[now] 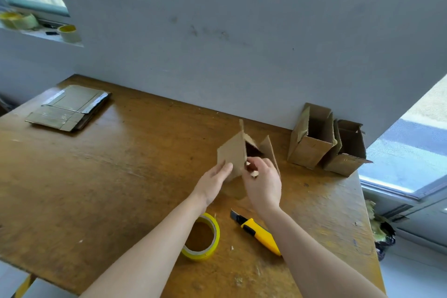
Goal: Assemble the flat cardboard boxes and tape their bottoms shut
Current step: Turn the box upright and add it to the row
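Note:
A small brown cardboard box stands half unfolded over the middle of the wooden table, its flaps sticking up. My left hand lies with straight fingers against the box's left panel. My right hand has curled fingers on the near edge of the box, by a flap. A roll of yellow tape lies flat on the table under my left forearm. A yellow utility knife lies just right of the roll. A stack of flat boxes rests at the far left.
Two assembled open boxes stand against the wall at the table's far right corner. More tape rolls sit on a window sill at upper left. The table's right edge borders a window and a dark object on the floor.

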A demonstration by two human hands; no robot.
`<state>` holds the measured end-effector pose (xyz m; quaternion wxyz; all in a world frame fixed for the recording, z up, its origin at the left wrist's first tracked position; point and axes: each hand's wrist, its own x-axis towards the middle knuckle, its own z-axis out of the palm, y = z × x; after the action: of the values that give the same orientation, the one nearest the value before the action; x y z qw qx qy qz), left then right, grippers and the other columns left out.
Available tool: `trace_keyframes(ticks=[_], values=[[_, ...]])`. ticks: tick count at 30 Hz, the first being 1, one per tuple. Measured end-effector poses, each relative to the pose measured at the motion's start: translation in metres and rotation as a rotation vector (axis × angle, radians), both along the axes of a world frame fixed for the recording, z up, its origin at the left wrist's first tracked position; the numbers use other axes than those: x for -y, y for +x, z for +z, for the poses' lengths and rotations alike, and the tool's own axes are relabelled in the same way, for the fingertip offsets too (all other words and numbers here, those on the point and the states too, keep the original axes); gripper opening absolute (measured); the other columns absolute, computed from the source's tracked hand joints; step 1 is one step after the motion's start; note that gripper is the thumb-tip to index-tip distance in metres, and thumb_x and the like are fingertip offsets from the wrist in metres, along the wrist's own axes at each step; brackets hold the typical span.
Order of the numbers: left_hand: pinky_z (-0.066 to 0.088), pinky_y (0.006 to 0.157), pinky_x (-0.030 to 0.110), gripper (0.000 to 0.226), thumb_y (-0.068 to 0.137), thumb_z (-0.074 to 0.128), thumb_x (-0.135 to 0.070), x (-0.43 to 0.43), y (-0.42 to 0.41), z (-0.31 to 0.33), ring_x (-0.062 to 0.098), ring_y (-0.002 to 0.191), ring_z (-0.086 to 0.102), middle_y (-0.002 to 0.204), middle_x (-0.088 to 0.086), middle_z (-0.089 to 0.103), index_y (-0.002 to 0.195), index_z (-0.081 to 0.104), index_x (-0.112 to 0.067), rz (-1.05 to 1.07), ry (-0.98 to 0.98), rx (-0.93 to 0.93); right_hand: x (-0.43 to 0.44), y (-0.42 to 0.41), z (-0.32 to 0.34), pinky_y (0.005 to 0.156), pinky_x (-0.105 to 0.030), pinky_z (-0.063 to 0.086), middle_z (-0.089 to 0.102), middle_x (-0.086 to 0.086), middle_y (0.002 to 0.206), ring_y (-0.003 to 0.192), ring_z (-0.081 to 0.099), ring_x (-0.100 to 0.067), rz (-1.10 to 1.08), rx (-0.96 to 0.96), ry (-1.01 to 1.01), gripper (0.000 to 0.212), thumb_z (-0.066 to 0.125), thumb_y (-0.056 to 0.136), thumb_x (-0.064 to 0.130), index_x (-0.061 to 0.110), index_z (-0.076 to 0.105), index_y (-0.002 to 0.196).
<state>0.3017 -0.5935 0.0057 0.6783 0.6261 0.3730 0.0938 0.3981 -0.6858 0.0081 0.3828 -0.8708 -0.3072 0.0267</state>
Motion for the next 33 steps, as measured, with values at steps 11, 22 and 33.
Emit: trace_keyframes(ticks=[11, 22, 33], values=[[0.061, 0.067, 0.032, 0.038, 0.102, 0.041, -0.019, 0.024, -0.004, -0.006, 0.02, 0.074, 0.071, 0.108, 0.009, 0.065, 0.14, 0.046, -0.013, 0.227, 0.16, -0.254, 0.035, -0.005, -0.009, 0.085, -0.03, 0.049, 0.056, -0.001, 0.118, 0.111, 0.049, -0.02, 0.034, 0.107, -0.031, 0.033, 0.063, 0.088, 0.013, 0.018, 0.064, 0.121], [0.057, 0.076, 0.025, 0.051, 0.1, 0.047, -0.02, 0.002, 0.041, 0.011, 0.014, 0.08, 0.069, 0.119, 0.007, 0.065, 0.149, 0.032, -0.019, 0.002, 0.426, -0.266, 0.032, 0.039, 0.004, 0.087, -0.031, 0.052, 0.066, -0.006, 0.113, 0.102, 0.061, -0.019, -0.162, -0.205, 0.054, 0.028, 0.06, 0.094, 0.007, 0.013, 0.059, 0.121], [0.054, 0.094, 0.039, 0.044, 0.1, 0.047, -0.03, -0.059, 0.146, 0.011, 0.022, 0.111, 0.063, 0.137, 0.001, 0.056, 0.143, 0.045, -0.022, -0.206, 0.666, -0.176, -0.019, 0.114, 0.016, 0.096, -0.033, 0.049, 0.068, -0.006, 0.117, 0.109, 0.063, -0.022, -0.362, -0.107, 0.076, 0.029, 0.056, 0.098, 0.013, 0.011, 0.064, 0.125]])
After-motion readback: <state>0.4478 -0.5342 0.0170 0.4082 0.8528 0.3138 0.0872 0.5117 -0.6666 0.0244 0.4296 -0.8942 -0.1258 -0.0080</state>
